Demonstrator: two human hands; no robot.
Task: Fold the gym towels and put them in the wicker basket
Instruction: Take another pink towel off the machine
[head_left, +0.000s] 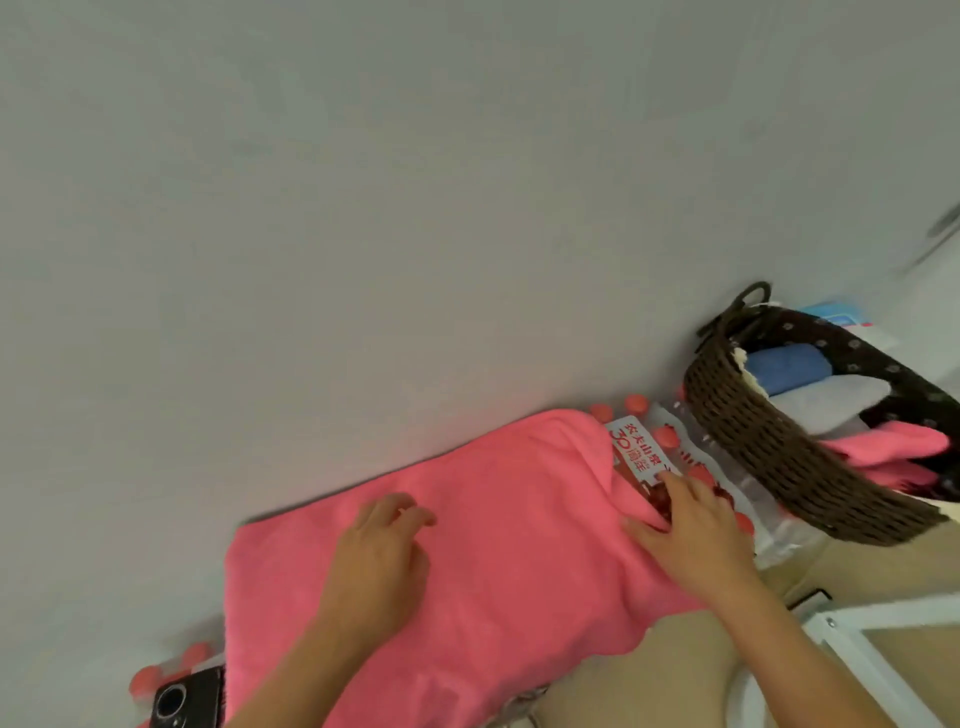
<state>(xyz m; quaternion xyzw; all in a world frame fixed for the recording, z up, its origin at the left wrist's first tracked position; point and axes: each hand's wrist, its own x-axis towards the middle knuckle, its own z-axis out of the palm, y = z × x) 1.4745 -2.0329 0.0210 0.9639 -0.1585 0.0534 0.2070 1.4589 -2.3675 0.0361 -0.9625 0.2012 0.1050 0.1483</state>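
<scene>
The pink towel (519, 525) lies spread, long axis running left to right. The left hand (379, 551) rests mid-cloth, fingers loosely curled, holding nothing. The right hand (691, 525) presses flat-fingered on its right end, nearer the wicker basket (753, 415)

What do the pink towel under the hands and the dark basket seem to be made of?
The pink towel looks like soft plush cloth, probably microfibre: its surface is matte and fuzzy, and its folds are rounded. The basket is woven from dark brown strands, either wicker or plastic rattan. The regular weave shows on its wall, but the look does not settle which.
</scene>
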